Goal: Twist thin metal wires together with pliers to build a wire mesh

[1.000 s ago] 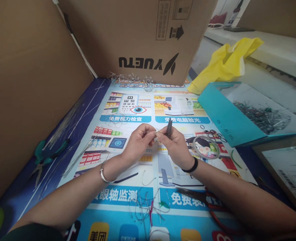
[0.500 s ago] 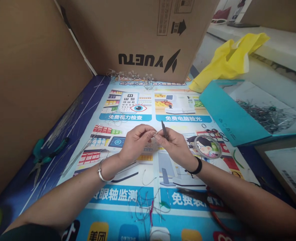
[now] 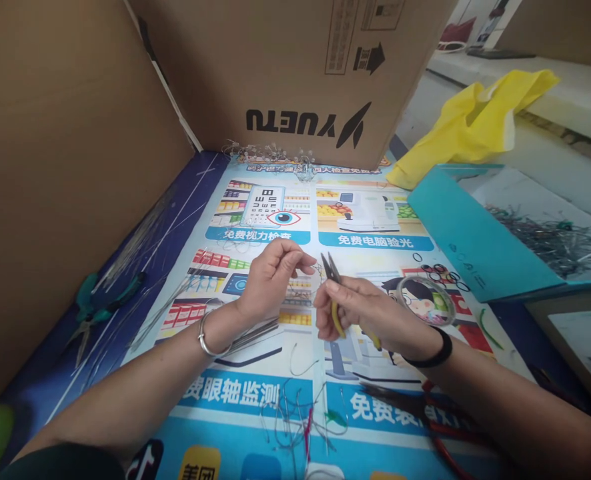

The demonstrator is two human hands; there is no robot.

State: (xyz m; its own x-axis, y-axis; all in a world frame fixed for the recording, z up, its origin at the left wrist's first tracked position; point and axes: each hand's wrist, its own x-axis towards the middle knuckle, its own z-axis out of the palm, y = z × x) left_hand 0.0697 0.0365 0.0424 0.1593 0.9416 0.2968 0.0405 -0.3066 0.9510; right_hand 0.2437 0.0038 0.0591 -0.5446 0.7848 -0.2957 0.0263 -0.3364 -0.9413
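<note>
Head view, pliers in right hand; left hand nearby

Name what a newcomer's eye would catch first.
Probably the crumpled yellow material at upper right, beyond the open turquoise box. Then the upside-down YUETU lettering on the cardboard at the back. In the middle, the right hand holds yellow-handled pliers near the left hand.

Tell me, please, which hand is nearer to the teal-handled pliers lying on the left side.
Left. The left hand is to the right of the teal-handled pliers, not touching them. The right hand is farther right, holding the yellow-handled pliers.
</note>
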